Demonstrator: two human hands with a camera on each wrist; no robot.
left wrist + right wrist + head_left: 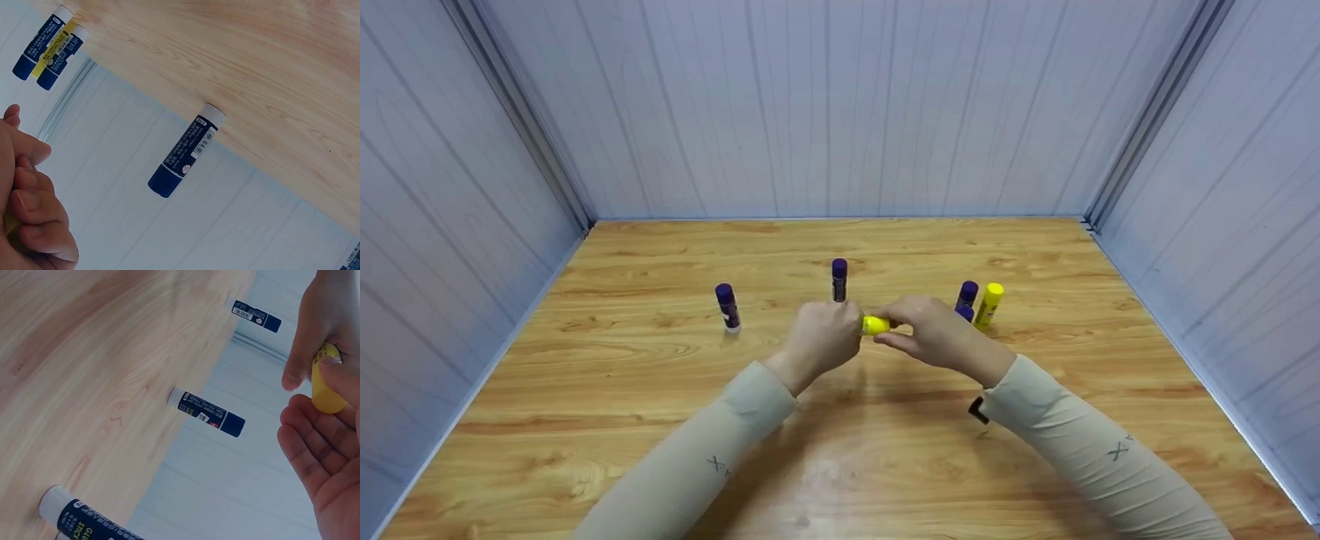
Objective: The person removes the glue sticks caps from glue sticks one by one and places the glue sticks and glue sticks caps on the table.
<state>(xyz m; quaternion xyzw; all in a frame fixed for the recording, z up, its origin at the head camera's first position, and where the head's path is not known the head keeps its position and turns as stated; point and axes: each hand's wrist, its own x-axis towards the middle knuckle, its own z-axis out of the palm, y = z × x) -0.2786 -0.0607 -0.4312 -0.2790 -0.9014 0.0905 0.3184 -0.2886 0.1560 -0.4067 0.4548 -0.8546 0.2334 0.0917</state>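
Observation:
My left hand (826, 334) grips a yellow glue stick (876, 325), its fingers curled round the barrel, with the yellow cap end sticking out to the right. My right hand (941, 336) meets that end, thumb and fingers on either side of the cap. In the right wrist view, the right thumb lies across the yellow glue stick (326, 391) while the other fingers spread below its cap. A dark blue glue stick (840, 280) stands upright just beyond the left hand. The left wrist view shows mostly the curled fingers (42, 214), which hide most of the held stick.
Another dark blue glue stick (727, 307) stands on the wooden table (660, 420) to the left. At the right, two dark blue glue sticks (968, 292) and a yellow glue stick (990, 304) stand close together. Pale panel walls (825, 112) enclose the table's back and sides.

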